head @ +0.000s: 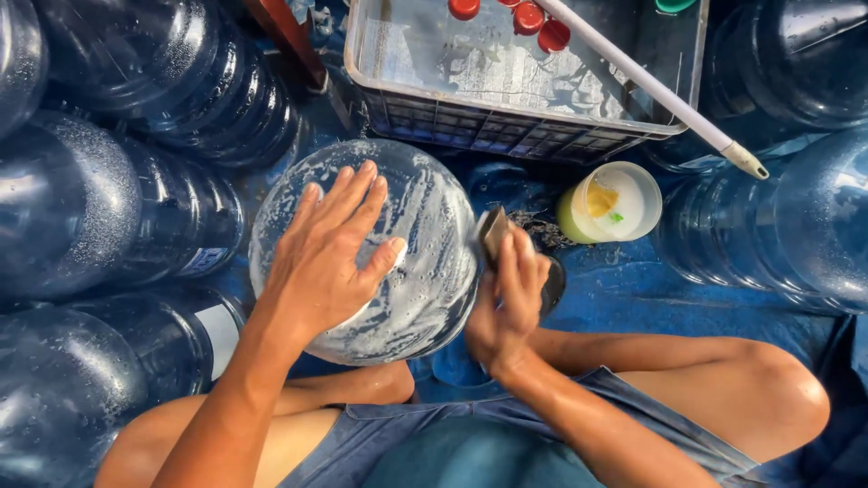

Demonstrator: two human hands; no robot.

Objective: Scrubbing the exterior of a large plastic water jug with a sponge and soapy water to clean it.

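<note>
The left hand (330, 253) lies flat and open, fingers spread, on the soapy base of a large clear water jug (366, 248) that stands between the person's knees on a blue tarpaulin (687, 289). The right hand (508, 303) is closed around a dark scrubbing pad (494, 231), which it presses against the jug's right side. Just beyond that hand sits a small round tub (615, 203) with a yellow-green rim and pale contents. Farther off rests a grey plastic crate (506, 122) filled with water, where several red caps (529, 18) float, and a white pole (669, 99) lies slanted across its rim. More big blue-tinted water jugs (108, 208) lie crowded on the left, and others (796, 217) stand on the right, all beaded with droplets.
</note>
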